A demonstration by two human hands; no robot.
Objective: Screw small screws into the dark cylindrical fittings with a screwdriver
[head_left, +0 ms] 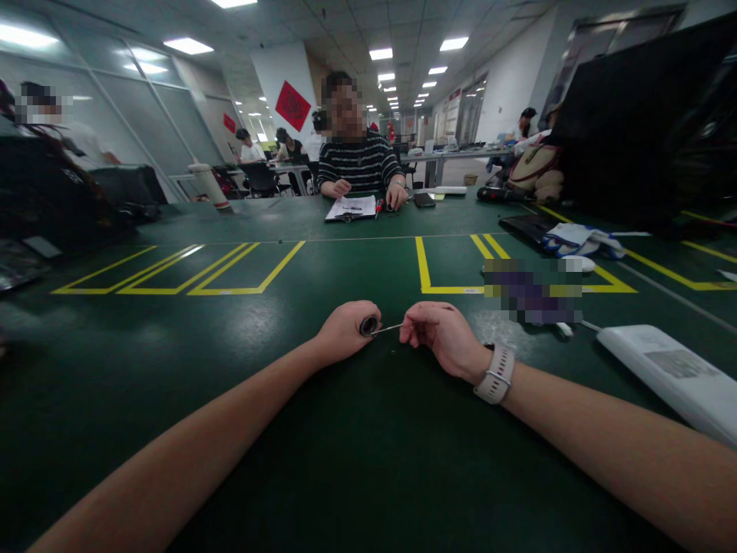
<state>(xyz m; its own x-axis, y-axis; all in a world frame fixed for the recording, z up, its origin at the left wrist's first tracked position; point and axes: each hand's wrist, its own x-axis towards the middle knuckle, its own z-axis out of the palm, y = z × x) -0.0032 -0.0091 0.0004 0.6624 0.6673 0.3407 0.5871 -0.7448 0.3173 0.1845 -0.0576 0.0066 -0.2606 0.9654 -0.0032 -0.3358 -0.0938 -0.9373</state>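
Note:
My left hand (344,330) is closed around a small dark round part (368,326) and rests on the green table (357,453). My right hand (441,335), with a pale watch (496,374) on its wrist, pinches a thin metal tool (387,329) whose tip touches the round part. A tiny dark speck (392,354), perhaps a screw, lies on the table just below the tool. Both hands sit close together at the table's middle.
Yellow taped boxes (190,273) mark the table. A white power strip (671,376) lies at the right, with cloths and a dark tray (567,234) behind it. Across the table a person in a striped shirt (360,161) sits over papers (351,207). Other people sit further back.

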